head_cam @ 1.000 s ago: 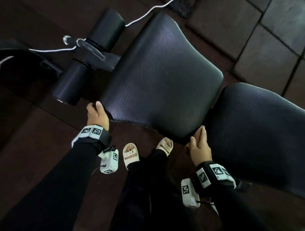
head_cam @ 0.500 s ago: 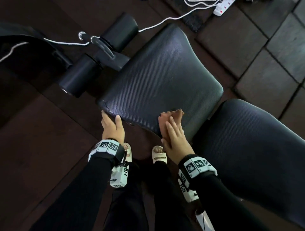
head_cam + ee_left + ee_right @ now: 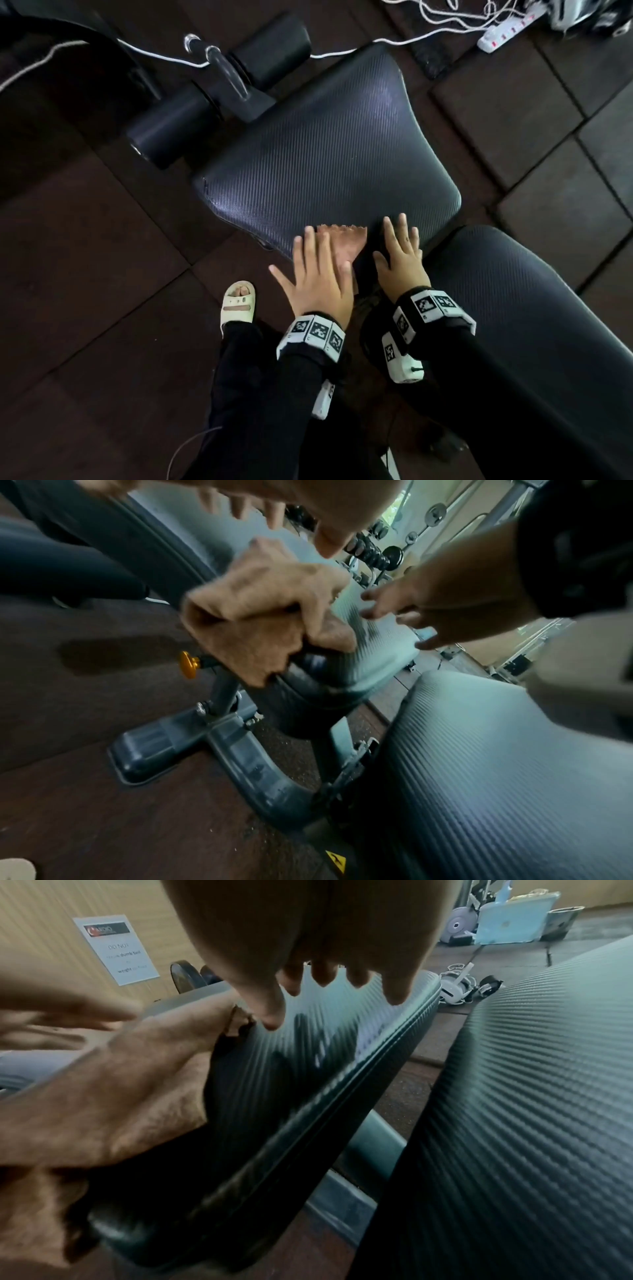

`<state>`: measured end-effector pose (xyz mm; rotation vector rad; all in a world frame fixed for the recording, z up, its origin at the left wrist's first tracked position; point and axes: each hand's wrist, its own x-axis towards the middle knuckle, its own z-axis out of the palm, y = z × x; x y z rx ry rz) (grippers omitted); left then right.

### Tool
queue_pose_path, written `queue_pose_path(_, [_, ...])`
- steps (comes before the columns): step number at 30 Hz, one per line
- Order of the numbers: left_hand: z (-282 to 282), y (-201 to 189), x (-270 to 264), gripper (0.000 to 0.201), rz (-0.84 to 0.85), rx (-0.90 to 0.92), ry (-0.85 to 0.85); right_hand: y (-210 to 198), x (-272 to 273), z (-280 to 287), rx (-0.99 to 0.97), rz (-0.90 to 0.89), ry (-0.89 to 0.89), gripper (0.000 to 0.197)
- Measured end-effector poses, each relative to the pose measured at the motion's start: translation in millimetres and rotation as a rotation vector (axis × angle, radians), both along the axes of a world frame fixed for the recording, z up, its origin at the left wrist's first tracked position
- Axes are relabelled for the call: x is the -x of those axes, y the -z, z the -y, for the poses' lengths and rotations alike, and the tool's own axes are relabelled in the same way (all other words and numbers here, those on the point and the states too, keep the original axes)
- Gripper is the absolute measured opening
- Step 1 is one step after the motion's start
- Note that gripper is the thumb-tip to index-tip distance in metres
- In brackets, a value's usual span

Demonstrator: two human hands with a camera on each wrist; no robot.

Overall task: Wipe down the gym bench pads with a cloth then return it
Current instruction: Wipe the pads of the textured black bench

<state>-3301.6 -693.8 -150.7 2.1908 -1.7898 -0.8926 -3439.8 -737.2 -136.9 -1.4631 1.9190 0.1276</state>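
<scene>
A brown cloth [image 3: 342, 245] is draped over the near edge of the seat pad [image 3: 329, 164], pressed flat under the spread left hand [image 3: 317, 274], while the right hand [image 3: 399, 257], fingers spread, is laid beside it on the pad.

I see a brown cloth [image 3: 342, 245] with a ragged far edge draped over the near edge of the seat pad [image 3: 329, 161], part on top, part hanging down the pad's side. The seat pad is black, ribbed, with a small tear at its near-left corner. Just right of it, across a narrow gap, lies the black back pad [image 3: 534, 308]
</scene>
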Motion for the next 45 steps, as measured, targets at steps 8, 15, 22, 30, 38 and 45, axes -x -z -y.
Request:
queue_pose_path(8, [-12, 27, 11, 0.061, -0.01, 0.028, -0.048, 7, 10, 4, -0.06, 0.033, -0.086, 0.065])
queue_pose_path(15, [-23, 25, 24, 0.068, -0.47, -0.019, -0.732, 10, 10, 2, -0.048, 0.036, -0.088, 0.065])
queue_pose_path(22, [12, 26, 10, 0.067, -0.676, -0.013, -1.006, 13, 10, 3, -0.047, 0.04, -0.074, 0.066])
queue_pose_path(30, [98, 28, -72, 0.071, -0.641, 0.123, -1.288, 14, 9, 3, -0.054, 0.034, -0.058, 0.066])
queue_pose_path(38, [92, 33, -83, 0.08, -0.626, 0.117, -1.154, 15, 6, 2, -0.052, 0.022, -0.013, 0.068])
queue_pose_path(45, [138, 34, -152, 0.064, -0.51, 0.079, -0.978, 16, 5, 2, -0.05, -0.001, 0.015, 0.069])
